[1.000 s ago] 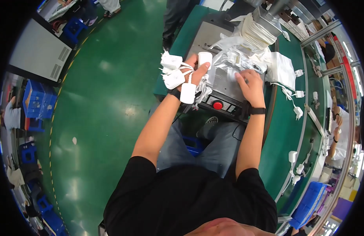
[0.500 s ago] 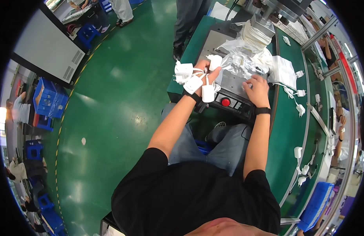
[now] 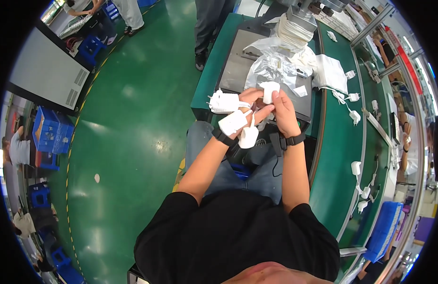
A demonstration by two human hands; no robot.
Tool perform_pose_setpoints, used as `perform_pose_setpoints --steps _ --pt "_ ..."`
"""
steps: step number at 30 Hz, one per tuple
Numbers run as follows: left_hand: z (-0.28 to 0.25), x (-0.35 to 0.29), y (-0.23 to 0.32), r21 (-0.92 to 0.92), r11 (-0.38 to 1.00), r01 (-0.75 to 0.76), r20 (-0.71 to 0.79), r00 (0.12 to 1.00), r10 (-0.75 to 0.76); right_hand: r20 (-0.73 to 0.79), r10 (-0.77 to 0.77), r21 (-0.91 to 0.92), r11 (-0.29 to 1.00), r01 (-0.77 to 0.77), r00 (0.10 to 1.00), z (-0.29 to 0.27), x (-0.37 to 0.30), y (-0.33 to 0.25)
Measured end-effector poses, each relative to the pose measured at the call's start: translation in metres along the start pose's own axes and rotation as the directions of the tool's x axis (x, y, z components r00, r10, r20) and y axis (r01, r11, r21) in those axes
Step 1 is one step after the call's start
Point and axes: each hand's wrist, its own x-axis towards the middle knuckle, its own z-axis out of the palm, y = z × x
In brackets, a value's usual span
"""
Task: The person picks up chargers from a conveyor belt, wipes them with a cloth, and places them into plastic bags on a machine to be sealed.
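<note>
My left hand (image 3: 251, 97) is closed around the white cables of several power adapters. A ribbed white adapter (image 3: 223, 102) with its prongs pointing left, a smooth white adapter (image 3: 232, 122) and another adapter (image 3: 248, 137) hang over the back of that hand and the wrist. One more white power adapter (image 3: 269, 92) is between the fingertips of both hands. My right hand (image 3: 285, 112) pinches its right side with thumb and fingers. Both hands are in front of the press plate, and the wrists wear black bands. Parts of the cables are hidden by the fingers.
Ahead stands a machine with a metal head (image 3: 302, 21) above a stack of off-white material (image 3: 294, 34). Clear plastic film (image 3: 268, 66) lies crumpled on its plate. A white padded packet (image 3: 330, 73) sits to the right, beside a green conveyor (image 3: 339, 137) carrying adapters. A person's legs (image 3: 207, 28) are beyond the bench.
My right hand has moved left from the plate to grip one adapter. My left hand has come slightly nearer to me and right. The view has shifted a little.
</note>
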Motion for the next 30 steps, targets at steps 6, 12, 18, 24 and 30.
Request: perform_pose_setpoints --steps 6,12,18,24,30 --pt "-0.021 -0.026 0.003 -0.456 0.711 0.536 0.154 0.834 -0.530 0.299 -0.048 0.341 0.938 -0.060 0.953 -0.094 0.033 0.004" --pt "-0.043 -0.049 -0.012 -0.784 0.413 0.464 0.256 0.847 -0.466 -0.236 -0.042 -0.606 0.787 -0.113 0.971 -0.051 0.067 -0.036" --pt "-0.057 -0.074 -0.029 -0.775 0.455 0.438 0.198 0.852 -0.484 0.073 -0.455 -0.994 0.041 0.103 0.888 -0.070 0.119 0.000" --pt "-0.064 -0.099 -0.047 -0.640 0.583 0.500 0.120 0.815 -0.567 -0.027 -0.277 -0.966 -0.242 -0.097 0.961 -0.033 0.131 -0.003" --pt "-0.068 -0.113 -0.053 -0.543 0.634 0.551 0.112 0.795 -0.596 -0.090 -0.189 -0.954 -0.266 -0.139 0.978 -0.026 0.126 -0.014"
